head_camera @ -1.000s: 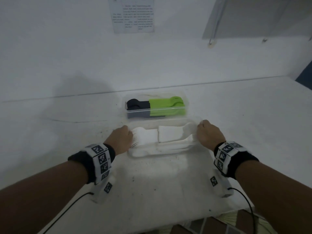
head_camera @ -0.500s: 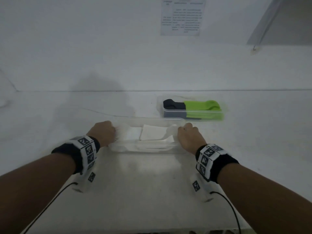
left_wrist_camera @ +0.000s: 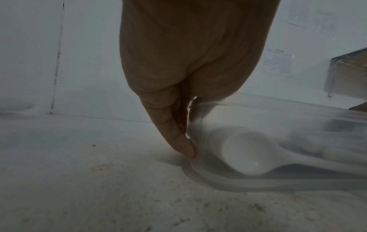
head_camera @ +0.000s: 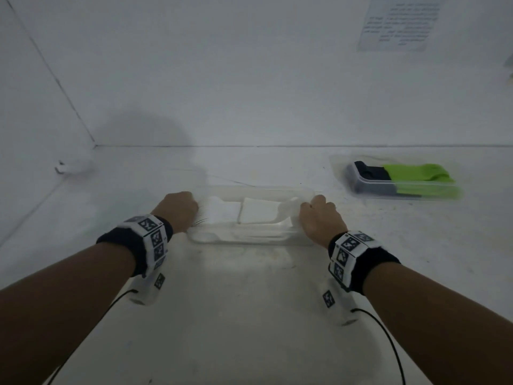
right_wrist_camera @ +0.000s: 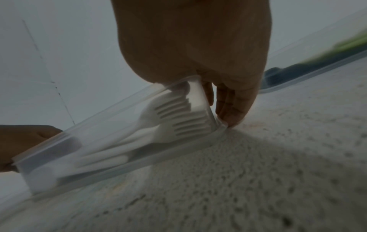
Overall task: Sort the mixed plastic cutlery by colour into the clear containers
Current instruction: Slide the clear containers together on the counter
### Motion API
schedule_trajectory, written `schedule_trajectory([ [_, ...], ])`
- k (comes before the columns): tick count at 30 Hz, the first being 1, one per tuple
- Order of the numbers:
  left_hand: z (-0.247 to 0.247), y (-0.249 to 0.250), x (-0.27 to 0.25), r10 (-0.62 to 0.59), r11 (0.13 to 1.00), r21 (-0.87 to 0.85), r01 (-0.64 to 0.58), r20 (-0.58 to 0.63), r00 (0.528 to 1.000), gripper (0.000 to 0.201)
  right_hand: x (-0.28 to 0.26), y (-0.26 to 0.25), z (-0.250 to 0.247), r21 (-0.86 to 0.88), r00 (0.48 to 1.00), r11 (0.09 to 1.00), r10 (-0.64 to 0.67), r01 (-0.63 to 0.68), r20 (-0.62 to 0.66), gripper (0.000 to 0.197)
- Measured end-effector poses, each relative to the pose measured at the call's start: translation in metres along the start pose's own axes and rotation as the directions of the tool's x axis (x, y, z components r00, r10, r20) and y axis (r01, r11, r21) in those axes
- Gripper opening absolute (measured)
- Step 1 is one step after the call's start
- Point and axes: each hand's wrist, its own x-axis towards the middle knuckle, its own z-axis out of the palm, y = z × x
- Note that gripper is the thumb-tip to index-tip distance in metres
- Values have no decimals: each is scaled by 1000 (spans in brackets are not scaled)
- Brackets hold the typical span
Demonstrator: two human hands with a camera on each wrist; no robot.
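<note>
Clear container (head_camera: 249, 240) holds stacked white cutlery (right_wrist_camera: 178, 119).

Right hand (right_wrist_camera: 198, 51) grips end of clear container (right_wrist_camera: 111, 141); white forks (right_wrist_camera: 178, 116) inside.

wrists: black bands (head_camera: 369, 262) | white tag-marked blocks (head_camera: 154, 240) | black cables (head_camera: 388, 340)

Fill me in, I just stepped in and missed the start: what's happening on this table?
A person is sorting plastic cutlery by colour. Their left hand and right hand grip the two ends of a clear container holding white cutlery, forks among it, which sits on the white table. A second clear container, off to the right, holds green cutlery and black cutlery side by side. No loose cutlery shows on the table.
</note>
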Motion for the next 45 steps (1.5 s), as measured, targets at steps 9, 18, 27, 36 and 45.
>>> schedule_trajectory([
  [9, -3, -22, 11, 56, 978, -201, -54, 6, 998, 27, 5, 1, -9, 119, 999, 993, -14, 10, 31, 26],
  [18, -34, -14, 47, 7, 938, -347, -26, -54, 998, 31, 50, -17, -47, 256, 990, 960, -87, 113, -112, 29],
  [27, -34, -3, 114, -81, 961, -274, 37, -150, 985, 45, 132, -30, -48, 184, 992, 975, -130, 128, 0, 38],
  [36, -11, -16, 99, -222, 898, -420, 131, -177, 959, 69, 124, -30, -40, 293, 999, 956, -38, 27, 34, 49],
  [45, 11, -46, -13, 563, 822, -66, -566, -62, 824, 50, 45, -4, -35, 129, 992, 984, -125, 120, 28, 16],
])
